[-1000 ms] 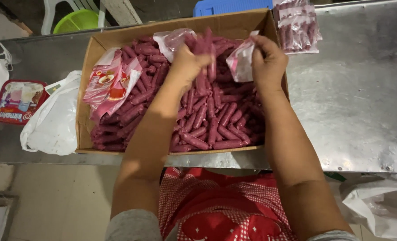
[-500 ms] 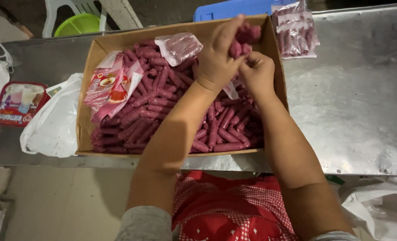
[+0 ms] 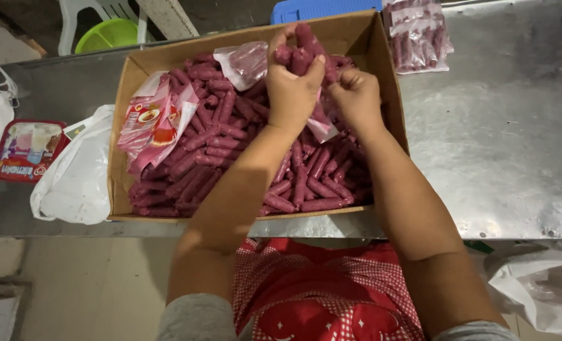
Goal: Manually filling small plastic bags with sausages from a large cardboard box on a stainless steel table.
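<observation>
A cardboard box (image 3: 120,113) on the steel table holds a heap of small reddish sausages (image 3: 217,145). My left hand (image 3: 290,88) is raised over the box's far side, closed around a bunch of sausages (image 3: 303,50). Right beside it, my right hand (image 3: 356,95) pinches a small clear plastic bag (image 3: 322,126) that hangs between the two hands. The bag's mouth is hidden behind my fingers. A second filled clear bag (image 3: 246,63) lies on the heap at the back.
A stack of pink printed wrappers (image 3: 154,120) lies in the box's left end. Filled sausage bags (image 3: 416,35) sit on the steel table (image 3: 502,139) at back right. A white plastic bag (image 3: 75,170) and a red-rimmed tub (image 3: 25,151) lie left of the box.
My left hand took a bunch of sausages from the heap and brought it up next to my right hand, which lowered the clear bag toward the middle of the box.
</observation>
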